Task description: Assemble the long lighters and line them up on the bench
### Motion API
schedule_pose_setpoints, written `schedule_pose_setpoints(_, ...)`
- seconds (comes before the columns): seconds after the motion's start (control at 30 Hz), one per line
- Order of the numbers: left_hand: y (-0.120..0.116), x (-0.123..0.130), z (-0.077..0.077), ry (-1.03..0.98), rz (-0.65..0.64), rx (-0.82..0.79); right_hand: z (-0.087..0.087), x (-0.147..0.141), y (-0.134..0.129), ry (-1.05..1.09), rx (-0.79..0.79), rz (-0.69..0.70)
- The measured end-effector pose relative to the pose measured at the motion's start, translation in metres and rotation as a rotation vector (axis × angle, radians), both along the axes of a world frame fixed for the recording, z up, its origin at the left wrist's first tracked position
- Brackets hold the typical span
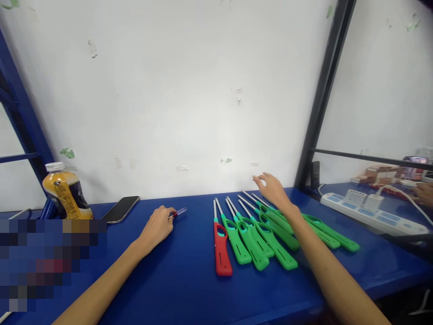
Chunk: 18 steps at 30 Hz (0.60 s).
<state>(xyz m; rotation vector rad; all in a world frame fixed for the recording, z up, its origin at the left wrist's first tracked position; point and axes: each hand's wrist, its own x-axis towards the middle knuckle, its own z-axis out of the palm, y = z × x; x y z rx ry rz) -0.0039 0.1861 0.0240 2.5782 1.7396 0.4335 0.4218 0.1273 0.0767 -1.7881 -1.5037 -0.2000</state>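
My left hand point(158, 225) rests low over the blue table point(162, 280), closed around a small screwdriver point(180, 211) with a clear purplish handle and a red part. Most of its shaft is hidden by the fingers. Over the far end of a row of long-nosed lighters reaches my right hand point(273, 192), thumb and fingers apart, with nothing visible in it. A red lighter point(222, 253) lies leftmost in the row. Beside it are several green lighters point(257, 253), handles toward me and metal tubes toward the wall. My right forearm covers parts of some green ones.
A black phone point(122, 210) lies at the back left, beside a yellow drink bottle point(67, 192). To the right, past a dark metal post point(320, 104), is a white power strip point(368, 215) with chargers. Another person's hand point(424, 193) shows at the right edge. A white wall point(182, 90) stands behind.
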Motion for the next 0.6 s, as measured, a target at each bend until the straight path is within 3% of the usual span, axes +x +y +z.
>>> schedule_pose_setpoints(0.13,0.000,0.002,0.001,-0.038,-0.006,-0.023,-0.010,0.044,-0.005,-0.005,-0.128,-0.278)
schedule_pose_setpoints(0.3,-0.003,0.004,0.003,-0.074,-0.004,-0.019,-0.022,0.081,-0.015,0.030,-0.302,-0.500)
schedule_pose_setpoints(0.43,0.000,0.000,0.007,-0.071,0.066,0.031,-0.034,0.098,-0.017,0.077,-0.406,-0.581)
schedule_pose_setpoints(0.6,0.007,-0.015,0.011,-0.074,0.258,0.116,-0.046,0.100,-0.012,0.112,-0.493,-0.609)
